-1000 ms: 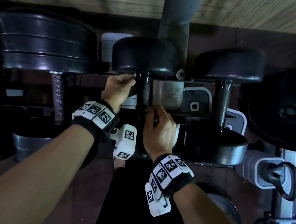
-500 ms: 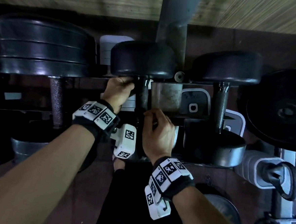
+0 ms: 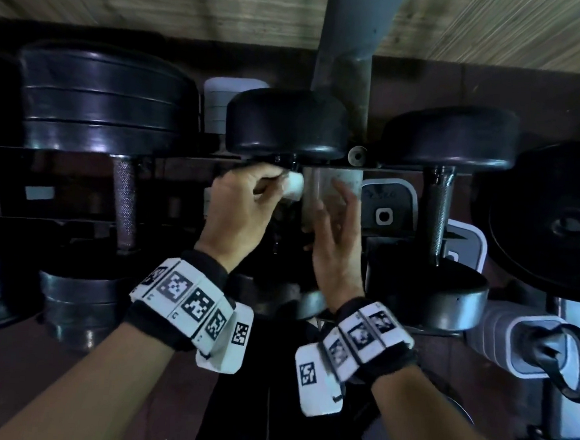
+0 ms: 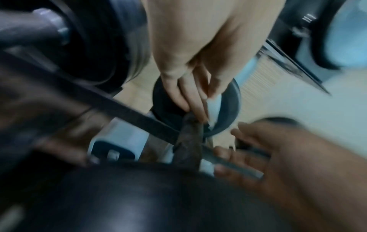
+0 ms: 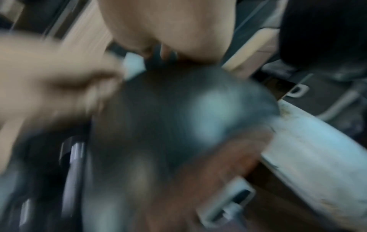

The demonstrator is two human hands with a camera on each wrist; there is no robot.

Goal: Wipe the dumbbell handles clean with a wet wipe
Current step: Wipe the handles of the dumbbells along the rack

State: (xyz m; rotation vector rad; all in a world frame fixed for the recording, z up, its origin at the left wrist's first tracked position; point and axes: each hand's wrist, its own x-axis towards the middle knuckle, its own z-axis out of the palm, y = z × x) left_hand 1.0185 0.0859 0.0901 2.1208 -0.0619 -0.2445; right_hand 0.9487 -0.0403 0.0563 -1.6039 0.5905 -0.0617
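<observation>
On the rack in the head view, the black round-headed dumbbell [image 3: 286, 123] is lying between two others, and the left hand [image 3: 239, 213] is pinching the crumpled white wet wipe [image 3: 292, 189] against the top of its dark handle, just under the far head. The right hand [image 3: 338, 244] is hovering beside it, fingers spread and holding nothing.

From the left wrist, fingertips [image 4: 195, 109] are pressing the wipe [image 4: 214, 108] to the handle [image 4: 189, 141].

From the right wrist, everything is blurring.

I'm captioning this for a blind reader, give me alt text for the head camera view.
A person's left hand holds a white wipe at the top of a dumbbell handle on a rack, while the right hand hovers open beside it. More dark dumbbells stand on either side.
</observation>
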